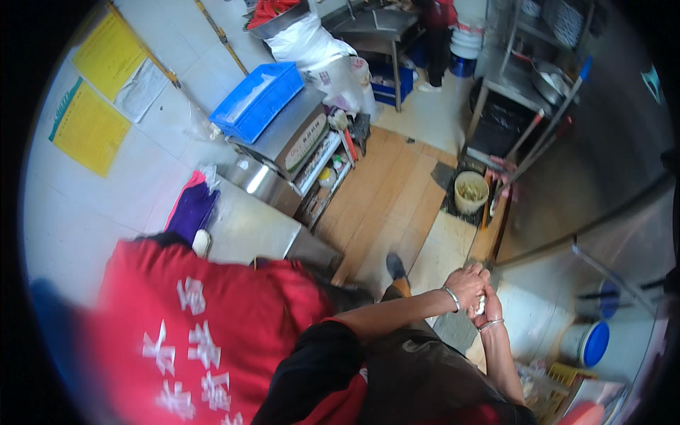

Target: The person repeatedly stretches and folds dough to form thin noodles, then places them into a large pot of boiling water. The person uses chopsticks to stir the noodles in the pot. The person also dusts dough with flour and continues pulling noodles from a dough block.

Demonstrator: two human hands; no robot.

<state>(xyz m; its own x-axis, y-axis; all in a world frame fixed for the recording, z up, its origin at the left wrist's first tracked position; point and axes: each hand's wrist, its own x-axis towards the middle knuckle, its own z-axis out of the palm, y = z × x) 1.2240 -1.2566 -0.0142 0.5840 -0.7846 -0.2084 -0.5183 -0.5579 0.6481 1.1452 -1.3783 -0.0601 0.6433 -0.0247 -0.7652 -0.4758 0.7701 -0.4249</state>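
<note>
My left hand [466, 285] and my right hand [491, 310] are pressed together at the right of centre, each with a metal bangle at the wrist. Between them shows a small white lump [481, 304], soft-looking and mostly covered by my fingers; its exact kind is hidden. The fingers of my left hand curl over the top, while my right hand cups it from the right. Both hands are held in the air above the floor, away from any work surface.
Close on my left is a person in a red top [191, 333]. A blue crate [256, 101] sits on a steel counter beyond. Ahead, a pale bucket [471, 193] stands below a metal rack [520, 88]. A blue-lidded tub [585, 343] is at right.
</note>
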